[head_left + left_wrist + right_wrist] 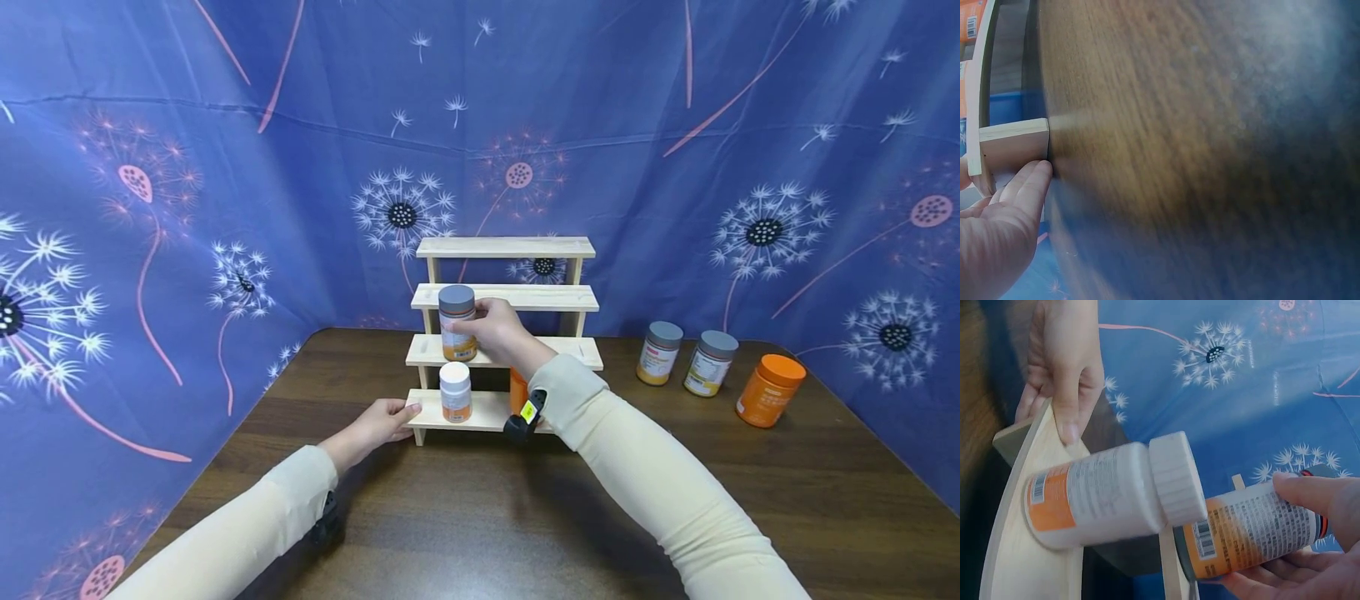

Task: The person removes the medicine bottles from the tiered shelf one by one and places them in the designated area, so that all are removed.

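Note:
A grey-lidded supplement bottle [457, 310] stands at the left of the stepped wooden rack, close over its second step from the bottom. My right hand [501, 327] grips it from the right, the thumb [1307, 490] along its label and the fingers round the other side. At the rack's lower left corner, my left hand [384, 420] holds the end of the bottom step [487, 408], thumb on top and fingers beside the leg [1016, 147]. On that step are a white-capped bottle [1100, 494] and, partly hidden by my right wrist, an orange container [517, 390].
Two more grey-lidded bottles [659, 354] [709, 364] and an orange jar [770, 391] stand on the dark wooden table [450, 517] to the right. A blue dandelion-print cloth [630, 192] hangs right behind the rack. The rack's upper two steps [506, 247] rise behind my right hand.

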The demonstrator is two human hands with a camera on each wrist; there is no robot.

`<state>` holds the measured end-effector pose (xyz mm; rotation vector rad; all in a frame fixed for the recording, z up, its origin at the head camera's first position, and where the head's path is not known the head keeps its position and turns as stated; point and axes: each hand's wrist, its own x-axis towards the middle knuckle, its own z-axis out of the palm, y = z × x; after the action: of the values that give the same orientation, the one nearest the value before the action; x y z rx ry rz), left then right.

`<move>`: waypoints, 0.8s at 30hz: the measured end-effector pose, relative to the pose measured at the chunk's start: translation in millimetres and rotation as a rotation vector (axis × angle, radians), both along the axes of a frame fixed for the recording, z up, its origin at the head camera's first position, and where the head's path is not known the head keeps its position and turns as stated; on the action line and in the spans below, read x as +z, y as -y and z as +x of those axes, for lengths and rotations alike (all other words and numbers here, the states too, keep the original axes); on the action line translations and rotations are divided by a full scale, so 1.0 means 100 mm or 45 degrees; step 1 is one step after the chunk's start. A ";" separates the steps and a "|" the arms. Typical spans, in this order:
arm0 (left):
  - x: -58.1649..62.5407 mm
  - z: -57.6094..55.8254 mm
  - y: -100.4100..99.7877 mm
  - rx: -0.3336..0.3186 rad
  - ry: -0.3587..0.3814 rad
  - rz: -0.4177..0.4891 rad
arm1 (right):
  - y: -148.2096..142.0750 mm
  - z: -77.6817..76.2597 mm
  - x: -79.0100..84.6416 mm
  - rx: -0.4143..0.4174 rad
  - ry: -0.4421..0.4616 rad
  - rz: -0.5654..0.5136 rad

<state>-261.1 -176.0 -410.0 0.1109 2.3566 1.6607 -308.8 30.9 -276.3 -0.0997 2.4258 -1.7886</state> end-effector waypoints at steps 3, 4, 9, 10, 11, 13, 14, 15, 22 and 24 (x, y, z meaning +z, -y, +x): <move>0.01 0.00 -0.02 0.017 0.015 0.014 | -0.01 -0.02 -0.01 0.004 -0.060 0.104; 0.01 0.00 -0.02 0.015 0.016 0.019 | -0.02 -0.02 -0.02 0.006 -0.073 0.133; 0.02 0.00 -0.03 0.015 0.014 0.040 | -0.04 -0.05 0.00 0.035 -0.085 0.191; 0.02 0.00 -0.02 0.009 0.011 0.038 | -0.05 -0.05 -0.01 0.042 -0.081 0.199; 0.01 0.00 -0.02 0.011 0.013 0.040 | -0.05 -0.05 -0.01 0.049 -0.080 0.210; 0.00 0.00 -0.02 0.019 0.017 0.044 | -0.06 -0.06 0.00 0.062 -0.081 0.234; 0.00 0.00 -0.02 0.020 0.016 0.042 | -0.06 -0.06 0.00 0.069 -0.082 0.247; 0.00 0.00 -0.02 0.019 0.017 0.040 | -0.07 -0.06 0.01 0.079 -0.080 0.250; -0.01 -0.01 -0.03 0.040 0.018 0.011 | -0.08 -0.06 0.07 0.113 -0.099 0.302; -0.01 -0.01 -0.02 0.050 0.017 0.001 | -0.08 -0.07 0.08 0.123 -0.097 0.308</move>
<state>-262.3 -173.6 -410.8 0.0534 2.3628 1.6750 -315.6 39.4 -268.2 -0.2599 2.6195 -1.4657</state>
